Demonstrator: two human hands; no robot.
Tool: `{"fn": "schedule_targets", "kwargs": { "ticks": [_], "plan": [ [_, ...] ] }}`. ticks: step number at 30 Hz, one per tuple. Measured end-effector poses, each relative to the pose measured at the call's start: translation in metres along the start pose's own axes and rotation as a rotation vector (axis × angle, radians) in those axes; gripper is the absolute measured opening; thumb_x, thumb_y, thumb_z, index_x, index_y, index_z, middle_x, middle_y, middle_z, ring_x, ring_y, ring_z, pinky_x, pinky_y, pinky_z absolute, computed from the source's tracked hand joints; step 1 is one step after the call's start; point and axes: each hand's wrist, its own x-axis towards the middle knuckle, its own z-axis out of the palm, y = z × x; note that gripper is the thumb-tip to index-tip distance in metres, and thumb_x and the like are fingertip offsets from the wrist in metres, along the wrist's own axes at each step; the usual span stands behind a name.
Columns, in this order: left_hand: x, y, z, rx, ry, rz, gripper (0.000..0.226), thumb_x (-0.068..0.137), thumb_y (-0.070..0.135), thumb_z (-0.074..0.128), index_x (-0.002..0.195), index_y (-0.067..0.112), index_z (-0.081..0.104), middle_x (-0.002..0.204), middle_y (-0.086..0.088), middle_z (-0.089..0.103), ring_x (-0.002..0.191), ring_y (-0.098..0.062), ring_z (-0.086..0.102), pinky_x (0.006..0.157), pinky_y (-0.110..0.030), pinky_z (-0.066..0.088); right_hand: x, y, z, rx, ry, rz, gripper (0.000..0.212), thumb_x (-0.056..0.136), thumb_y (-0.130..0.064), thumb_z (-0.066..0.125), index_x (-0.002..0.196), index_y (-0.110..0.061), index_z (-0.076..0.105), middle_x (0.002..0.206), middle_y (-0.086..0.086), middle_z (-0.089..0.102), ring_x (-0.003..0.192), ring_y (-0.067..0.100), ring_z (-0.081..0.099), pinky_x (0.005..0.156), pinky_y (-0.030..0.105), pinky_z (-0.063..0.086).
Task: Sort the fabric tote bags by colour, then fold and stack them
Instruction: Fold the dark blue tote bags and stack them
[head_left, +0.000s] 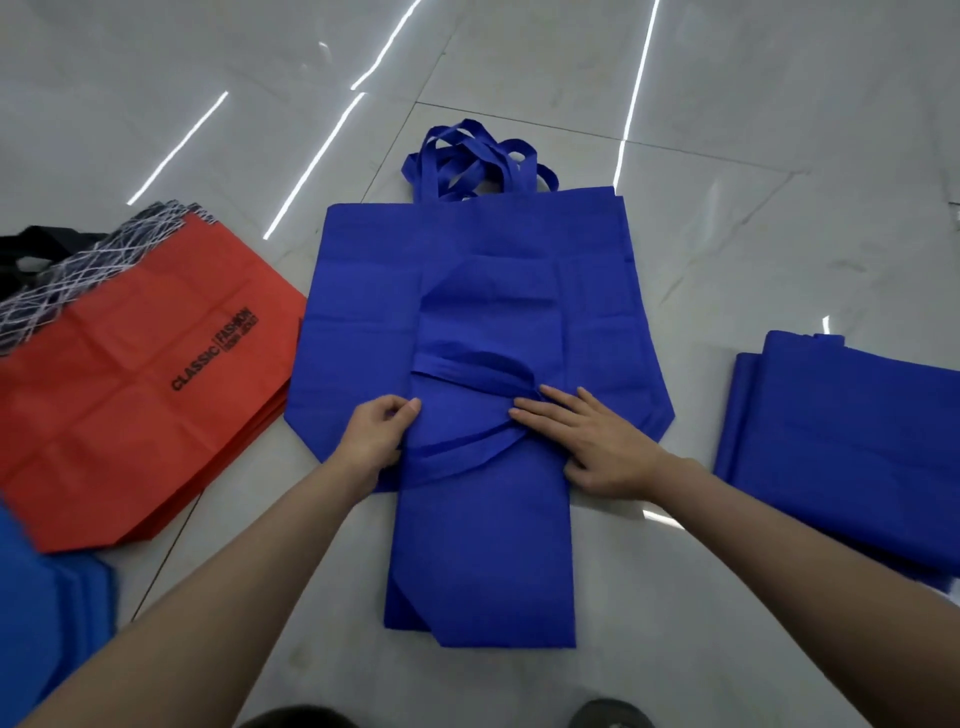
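A stack of red tote bags (145, 395) lies well left of the left hand (376, 434), whose curled fingers pinch the left edge of the folded blue tote bag (483, 545). The right hand (592, 441) presses the bag's right edge with straight fingers. A stack of folded blue bags (841, 441) lies farther right.

The scene is bright and evenly lit from above; the glossy floor (753, 156) shows long white streaks of lamp glare, mostly at the far left and far centre. Shadows are soft and weak. The wide lens bends lines near the edges, and the red bags (130, 415) at the left look slightly blurred, while the centre is sharp.
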Motion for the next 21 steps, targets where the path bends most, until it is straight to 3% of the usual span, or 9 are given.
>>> {"fn": "schedule_targets", "kwargs": {
  "ticks": [4, 7, 10, 12, 14, 16, 17, 19, 21],
  "plan": [
    [-0.010, -0.003, -0.016, 0.215, -0.011, 0.215, 0.005, 0.094, 0.014, 0.053, 0.091, 0.017, 0.057, 0.083, -0.009, 0.060, 0.067, -0.017, 0.057, 0.059, -0.027, 0.049, -0.004, 0.000, 0.005, 0.026, -0.016, -0.041, 0.074, 0.085, -0.026, 0.034, 0.145, -0.046, -0.004, 0.155, -0.023, -0.003, 0.144, 0.008, -0.012, 0.114, 0.035, -0.013],
    [-0.015, -0.009, -0.036, 0.830, 0.015, 0.641, 0.052, 0.090, 0.001, 0.051, 0.135, 0.024, 0.040, 0.116, -0.001, 0.053, 0.083, -0.018, 0.059, 0.068, -0.031, 0.051, -0.003, 0.003, 0.005, -0.005, -0.039, -0.061, 0.070, 0.083, -0.051, 0.026, 0.145, -0.046, -0.007, 0.155, -0.021, -0.007, 0.144, 0.010, -0.015, 0.114, 0.037, -0.014],
    [-0.015, -0.019, -0.047, 1.336, -0.049, 1.123, 0.090, 0.072, 0.001, 0.067, 0.146, 0.033, 0.025, 0.150, -0.007, 0.030, 0.129, -0.029, 0.042, 0.103, -0.046, 0.035, -0.002, 0.001, 0.008, -0.058, -0.055, -0.053, 0.078, 0.078, -0.070, 0.023, 0.144, -0.045, -0.011, 0.155, -0.020, -0.012, 0.142, 0.009, -0.021, 0.113, 0.038, -0.017],
    [-0.014, -0.020, -0.048, 1.469, -0.208, 1.097, 0.100, 0.075, 0.014, 0.069, 0.147, 0.042, 0.005, 0.156, 0.003, 0.012, 0.142, -0.022, 0.017, 0.111, -0.043, 0.011, -0.002, -0.001, 0.009, -0.053, -0.053, -0.042, 0.078, 0.078, -0.073, 0.021, 0.143, -0.046, -0.013, 0.154, -0.021, -0.014, 0.141, 0.009, -0.023, 0.114, 0.038, -0.018],
    [-0.009, -0.021, -0.049, 1.461, -0.318, 0.905, 0.089, 0.089, 0.031, 0.053, 0.139, 0.049, -0.019, 0.152, 0.018, -0.004, 0.140, -0.008, -0.006, 0.116, -0.037, -0.003, -0.004, -0.003, 0.010, -0.031, -0.032, -0.018, 0.073, 0.081, -0.070, 0.019, 0.143, -0.048, -0.013, 0.153, -0.023, -0.014, 0.141, 0.008, -0.024, 0.114, 0.038, -0.019],
    [-0.007, -0.019, -0.047, 1.371, -0.352, 0.791, 0.060, 0.087, 0.053, 0.023, 0.138, 0.050, -0.008, 0.151, 0.023, 0.000, 0.140, -0.003, -0.006, 0.116, -0.033, -0.001, -0.010, -0.006, 0.014, -0.036, 0.046, 0.015, 0.067, 0.085, -0.064, 0.018, 0.143, -0.048, -0.012, 0.153, -0.025, -0.014, 0.141, 0.008, -0.025, 0.113, 0.036, -0.021],
    [-0.007, -0.018, -0.045, 1.329, -0.334, 0.779, 0.062, 0.081, 0.060, 0.012, 0.141, 0.047, 0.002, 0.152, 0.022, 0.006, 0.142, -0.005, 0.000, 0.114, -0.029, 0.001, -0.014, -0.008, 0.018, -0.040, 0.088, 0.037, 0.066, 0.087, -0.061, 0.019, 0.144, -0.048, -0.011, 0.153, -0.025, -0.014, 0.141, 0.007, -0.025, 0.113, 0.035, -0.021],
    [-0.005, -0.019, -0.041, 1.287, -0.321, 0.808, 0.074, 0.076, 0.070, 0.007, 0.144, 0.041, 0.019, 0.153, 0.018, 0.018, 0.142, -0.011, 0.013, 0.109, -0.023, 0.004, -0.022, -0.013, 0.025, -0.025, 0.117, 0.073, 0.064, 0.087, -0.062, 0.018, 0.144, -0.049, -0.008, 0.153, -0.027, -0.012, 0.141, 0.005, -0.024, 0.113, 0.034, -0.021],
    [-0.006, -0.018, -0.041, 1.203, -0.309, 0.842, 0.062, 0.085, 0.057, 0.017, 0.143, 0.038, 0.030, 0.151, 0.016, 0.026, 0.138, -0.011, 0.020, 0.109, -0.026, 0.013, -0.027, -0.015, 0.032, 0.007, 0.131, 0.092, 0.062, 0.087, -0.064, 0.016, 0.143, -0.050, -0.005, 0.151, -0.030, -0.009, 0.140, 0.001, -0.023, 0.114, 0.032, -0.020]
  ]
}}
